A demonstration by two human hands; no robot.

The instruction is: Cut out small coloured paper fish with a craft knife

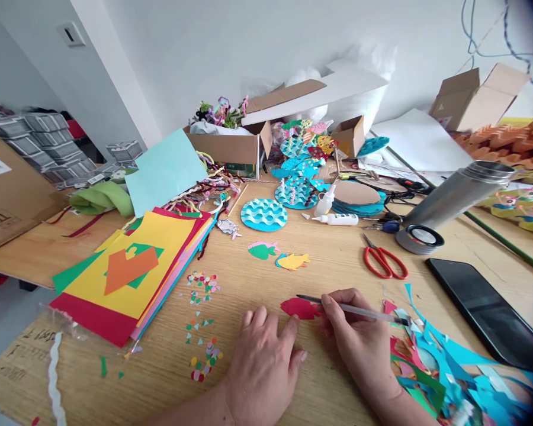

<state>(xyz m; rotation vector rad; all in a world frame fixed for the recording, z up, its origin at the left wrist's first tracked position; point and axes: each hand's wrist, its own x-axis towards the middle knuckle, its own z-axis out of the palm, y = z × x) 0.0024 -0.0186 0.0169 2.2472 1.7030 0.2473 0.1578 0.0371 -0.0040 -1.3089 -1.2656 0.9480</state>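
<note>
The person's left hand lies palm down on the table, fingers loosely extended and grasping nothing, with the index fingertip set on the near edge of a red paper fish. The fish lies flat on the wood at the near middle of the scene, between the two hands. Just to its right, the right hand has thumb and fingers pinched around a slim pen; the dark tip points left and lies over the fish's upper edge.

A little farther off I see two fish pairs, one green over pink, the other yellow over blue. Beyond them sits a round blue disc with wavy pale strips, and to its right a white glue bottle lies on its side.

On the right, red-handled scissors rest with blades slightly parted, near a black phone. Nearer, cut paper scraps heap up beside the right forearm. Over on the left, a slanting stack of coloured sheets lies near scattered confetti dots.
</note>
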